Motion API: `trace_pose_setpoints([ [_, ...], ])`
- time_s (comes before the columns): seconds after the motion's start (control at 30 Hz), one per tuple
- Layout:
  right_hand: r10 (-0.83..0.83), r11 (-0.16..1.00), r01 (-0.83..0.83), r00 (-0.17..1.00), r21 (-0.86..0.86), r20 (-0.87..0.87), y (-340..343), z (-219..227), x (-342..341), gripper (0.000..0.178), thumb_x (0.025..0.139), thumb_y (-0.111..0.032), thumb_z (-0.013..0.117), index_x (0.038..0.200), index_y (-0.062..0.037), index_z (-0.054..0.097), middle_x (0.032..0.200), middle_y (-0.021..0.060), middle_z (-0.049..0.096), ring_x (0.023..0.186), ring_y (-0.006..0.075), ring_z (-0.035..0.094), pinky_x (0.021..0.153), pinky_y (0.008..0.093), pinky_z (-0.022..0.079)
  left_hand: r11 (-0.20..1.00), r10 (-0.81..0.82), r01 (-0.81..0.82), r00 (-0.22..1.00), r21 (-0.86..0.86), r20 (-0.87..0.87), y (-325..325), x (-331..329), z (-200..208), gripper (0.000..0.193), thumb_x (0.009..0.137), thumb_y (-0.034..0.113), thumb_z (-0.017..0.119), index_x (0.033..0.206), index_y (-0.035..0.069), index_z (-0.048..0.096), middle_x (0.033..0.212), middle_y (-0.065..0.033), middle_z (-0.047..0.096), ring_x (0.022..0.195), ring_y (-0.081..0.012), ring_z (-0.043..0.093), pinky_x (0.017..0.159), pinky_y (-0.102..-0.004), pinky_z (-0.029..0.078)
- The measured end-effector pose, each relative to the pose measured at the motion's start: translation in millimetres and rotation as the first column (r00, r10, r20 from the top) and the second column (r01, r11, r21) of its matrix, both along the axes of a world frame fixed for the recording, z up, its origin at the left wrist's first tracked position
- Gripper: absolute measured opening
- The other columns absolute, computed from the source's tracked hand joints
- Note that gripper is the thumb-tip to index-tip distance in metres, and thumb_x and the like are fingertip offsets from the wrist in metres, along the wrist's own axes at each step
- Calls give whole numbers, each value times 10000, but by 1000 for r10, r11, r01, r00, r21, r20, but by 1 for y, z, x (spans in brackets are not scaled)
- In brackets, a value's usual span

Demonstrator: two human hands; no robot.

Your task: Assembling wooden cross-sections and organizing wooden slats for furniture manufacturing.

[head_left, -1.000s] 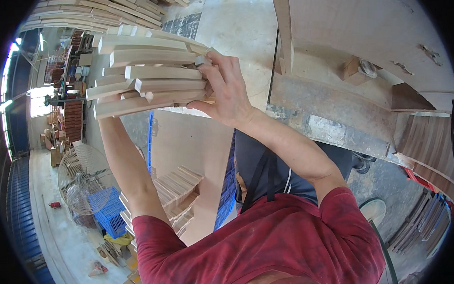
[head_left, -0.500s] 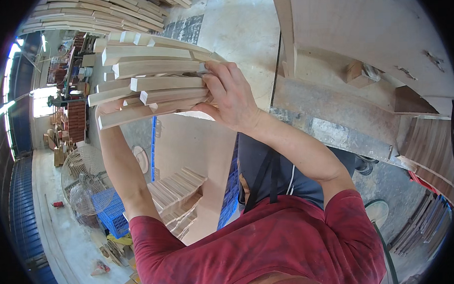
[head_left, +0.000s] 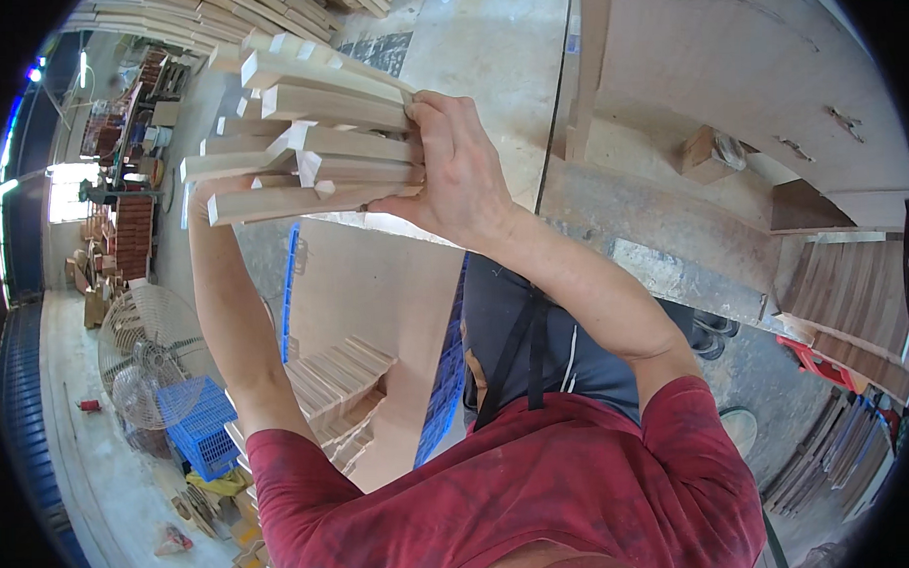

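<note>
A bundle of pale wooden strips (head_left: 340, 153) is held up in front of me, its cut ends staggered toward the left. My right hand (head_left: 461, 169) grips the bundle's right end, with the fingers over the top and the thumb along the lower edge. At the other end is my left hand (head_left: 221, 187); it bears against the bundle from the left and below, and the strips hide its fingers. Beneath the bundle, more wooden strips (head_left: 343, 383) lie stacked on a brown board (head_left: 374, 277) beside my left forearm.
A blue plastic crate (head_left: 197, 423) and a wire-caged fan (head_left: 146, 345) stand at the left. Long stacks of wood (head_left: 175, 18) lie at the far left. Large wooden panels (head_left: 727, 54) rise on the right, with a small wooden block (head_left: 710, 155) among them.
The strips' left ends have shifted right and bunched unevenly, some now tilted. Both hands stay on the bundle, and the right hand has moved slightly.
</note>
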State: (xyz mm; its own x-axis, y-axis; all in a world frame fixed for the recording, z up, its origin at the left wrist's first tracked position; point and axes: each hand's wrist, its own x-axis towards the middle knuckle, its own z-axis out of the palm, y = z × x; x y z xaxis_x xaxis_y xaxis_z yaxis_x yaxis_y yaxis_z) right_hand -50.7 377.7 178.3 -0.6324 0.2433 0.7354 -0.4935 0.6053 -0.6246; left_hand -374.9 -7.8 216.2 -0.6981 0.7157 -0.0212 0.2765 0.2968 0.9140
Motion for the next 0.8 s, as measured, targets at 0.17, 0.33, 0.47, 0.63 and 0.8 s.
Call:
trace_pose_setpoints([
  [0.17,-39,998,37,998,-42,-47,-10,-5,-3,1007,481,-332,1016,1246,21,466,1214,215,544,1025,395,522,839,466,487,999,15,-15,1000,40,17,17,-2,-4,792,812,171,832,1506,71,465,1448,-110,553,1322,-256,524,1098,-398,435],
  [0.33,-10,1000,10,1000,-10,24,-6,4,2,950,476,-318,1004,1191,53,501,1240,223,509,1074,413,523,914,485,490,997,12,-14,1000,81,21,24,-6,-2,799,812,170,830,1512,71,458,1453,-109,549,1328,-256,521,1103,-398,430],
  [0.47,12,997,-4,994,-76,112,1,16,9,1001,470,-330,1012,1235,53,491,1297,237,475,1128,436,518,988,481,491,993,10,-14,999,114,33,32,8,-13,805,812,169,827,1517,72,451,1457,-109,546,1332,-256,518,1107,-399,427],
  [0.63,-5,1000,8,991,-21,131,-2,29,10,1041,463,-329,1012,1283,29,480,1315,232,458,1147,438,504,1008,485,485,990,24,-29,999,139,33,33,11,-9,812,812,168,825,1523,72,443,1462,-108,542,1338,-256,514,1112,-399,423],
  [0.8,13,1000,-9,993,-30,120,2,15,-5,1060,460,-350,1010,1296,19,472,1296,204,465,1133,419,478,994,491,472,985,16,-27,998,172,63,51,24,-24,820,812,167,822,1529,73,435,1466,-107,538,1343,-256,510,1117,-399,419],
])
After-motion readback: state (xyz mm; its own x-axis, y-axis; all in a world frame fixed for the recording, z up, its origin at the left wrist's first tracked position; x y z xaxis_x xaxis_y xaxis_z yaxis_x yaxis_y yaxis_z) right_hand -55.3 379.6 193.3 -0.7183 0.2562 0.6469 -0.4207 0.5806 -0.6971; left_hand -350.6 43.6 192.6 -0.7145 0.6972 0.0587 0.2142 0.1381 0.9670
